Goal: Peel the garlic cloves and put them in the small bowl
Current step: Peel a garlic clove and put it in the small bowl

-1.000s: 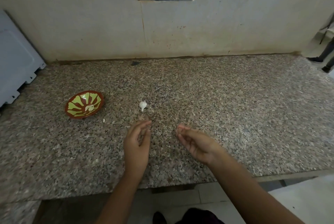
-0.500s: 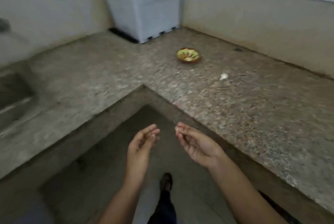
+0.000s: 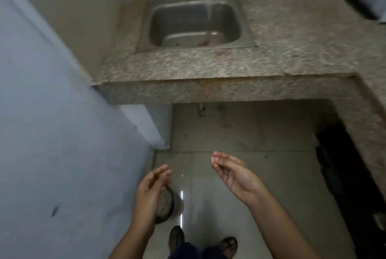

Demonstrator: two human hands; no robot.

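Left hand (image 3: 150, 191) open, palm turned inward, fingers (image 3: 161, 172) straight-ish and loosely together, holding nothing. Right hand (image 3: 236, 175) palm up, fingertips (image 3: 216, 159) bunched narrow against the thumb. A tiny pale speck sits at the tips, too small to name, so cannot tell whether they pinch anything. The two hands are apart, a gap between the fingertips, both hanging over the tiled floor (image 3: 261, 185).

Garlic cloves and small bowl: neither shows in the head view, so cannot tell where they are or how they look.

Well beyond the fingertips, a steel sink (image 3: 247, 28) is set in a speckled granite counter (image 3: 292, 45), blurred. Left of the left fingers is a pale flat panel (image 3: 52, 133). Just behind the left palm, a round grey object (image 3: 166, 204) is on the floor. Below the wrists are sandalled feet (image 3: 176, 235).
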